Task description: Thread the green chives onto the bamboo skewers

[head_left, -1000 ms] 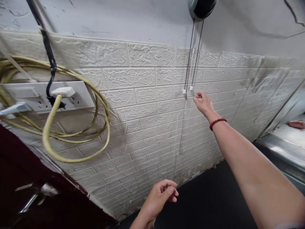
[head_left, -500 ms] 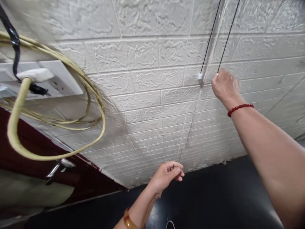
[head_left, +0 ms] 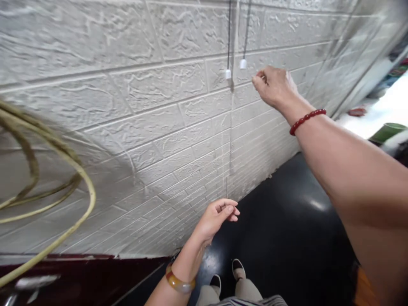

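Observation:
Two thin black pull cords hang down a white brick-pattern wall point(head_left: 153, 89), each ending in a small white knob: a left knob point(head_left: 228, 74) and a right knob point(head_left: 243, 64). My right hand point(head_left: 273, 86), with a red bead bracelet on its wrist, is raised just right of the right knob, fingers curled, not touching it. My left hand point(head_left: 217, 216) hangs low in front of the wall, loosely curled and holding nothing; an amber bangle point(head_left: 179, 284) circles that wrist.
A loop of yellow cable point(head_left: 60, 170) hangs on the wall at the left above a dark red door point(head_left: 79, 276) with a metal handle point(head_left: 28, 282). The floor point(head_left: 287, 221) is dark and glossy. My feet point(head_left: 228, 276) show below. A green container point(head_left: 387, 131) sits at far right.
The view has dropped and swung right, so the wall socket has left the picture. My right hand has come off the right cord's knob and now hovers beside it. The left hand has barely moved.

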The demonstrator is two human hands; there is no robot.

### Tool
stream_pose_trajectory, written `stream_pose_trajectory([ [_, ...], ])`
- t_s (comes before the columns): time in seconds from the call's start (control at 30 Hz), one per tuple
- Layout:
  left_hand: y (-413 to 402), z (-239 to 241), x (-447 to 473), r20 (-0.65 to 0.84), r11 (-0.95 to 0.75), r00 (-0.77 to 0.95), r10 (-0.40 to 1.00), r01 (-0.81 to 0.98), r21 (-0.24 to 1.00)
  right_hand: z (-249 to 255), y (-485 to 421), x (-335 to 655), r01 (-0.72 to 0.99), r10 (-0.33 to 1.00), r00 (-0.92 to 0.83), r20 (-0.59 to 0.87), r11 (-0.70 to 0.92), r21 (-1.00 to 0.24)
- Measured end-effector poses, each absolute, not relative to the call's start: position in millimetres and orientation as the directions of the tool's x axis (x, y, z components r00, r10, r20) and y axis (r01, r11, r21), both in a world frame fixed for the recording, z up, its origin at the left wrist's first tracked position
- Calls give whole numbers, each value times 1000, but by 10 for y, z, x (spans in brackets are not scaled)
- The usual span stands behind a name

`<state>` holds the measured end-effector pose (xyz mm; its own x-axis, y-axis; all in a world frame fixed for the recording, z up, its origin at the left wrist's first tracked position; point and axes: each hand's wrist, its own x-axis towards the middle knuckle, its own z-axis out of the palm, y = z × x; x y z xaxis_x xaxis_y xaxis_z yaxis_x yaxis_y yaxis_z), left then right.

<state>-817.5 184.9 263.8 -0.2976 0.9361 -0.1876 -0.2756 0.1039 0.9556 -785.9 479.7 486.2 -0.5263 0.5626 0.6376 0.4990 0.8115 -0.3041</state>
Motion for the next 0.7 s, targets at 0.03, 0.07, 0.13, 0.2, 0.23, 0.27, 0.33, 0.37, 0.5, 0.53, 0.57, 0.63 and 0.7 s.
stream_pose_trajectory([
  [0.03, 1818, 2614, -8201, -192, 115, -271, 943, -274, 955, 4731, 4751, -7748, 497, 573, -511, 641, 805, -324],
  [0.07, 1788, 2582, -8224, -203, 133, -243, 949, -275, 952, 4564, 4689, -7616, 494, 590, -491, 641, 794, -353],
  [0.13, 1737, 2502, -8257, -232, 177, -184, 955, -277, 945, 4134, 4498, -7299, 504, 673, -458, 581, 735, -454],
  [0.2, 1709, 2421, -8261, -266, 226, -121, 956, -271, 936, 3598, 4197, -6936, 466, 778, -478, 408, 618, -633],
  [0.23, 1708, 2386, -8249, -285, 254, -88, 954, -262, 931, 3302, 4006, -6748, 484, 811, -470, 349, 567, -666],
  [0.27, 1718, 2356, -8226, -307, 285, -53, 950, -248, 926, 2997, 3791, -6562, 508, 839, -456, 297, 519, -687],
  [0.33, 1773, 2310, -8143, -351, 348, 21, 936, -207, 915, 2391, 3304, -6202, 549, 893, -414, 178, 401, -733],
  [0.37, 1815, 2294, -8080, -368, 373, 62, 928, -182, 910, 2111, 3043, -6030, 566, 916, -385, 115, 333, -754],
  [0.5, 2016, 2237, -7675, -407, 438, 246, 880, -90, 894, 1304, 2011, -5390, 599, 968, -220, -123, 34, -800],
  [0.53, 2055, 2219, -7541, -412, 449, 293, 862, -67, 891, 1187, 1787, -5238, 594, 972, -165, -168, -38, -804],
  [0.57, 2084, 2197, -7396, -417, 456, 339, 843, -42, 889, 1098, 1587, -5089, 583, 973, -107, -205, -106, -805],
  [0.63, 2118, 2140, -7086, -424, 467, 432, 796, 8, 884, 980, 1260, -4808, 545, 966, 19, -256, -225, -808],
  [0.7, 2124, 2068, -6751, -435, 479, 518, 736, 55, 876, 911, 1013, -4552, 488, 948, 144, -285, -319, -813],
])
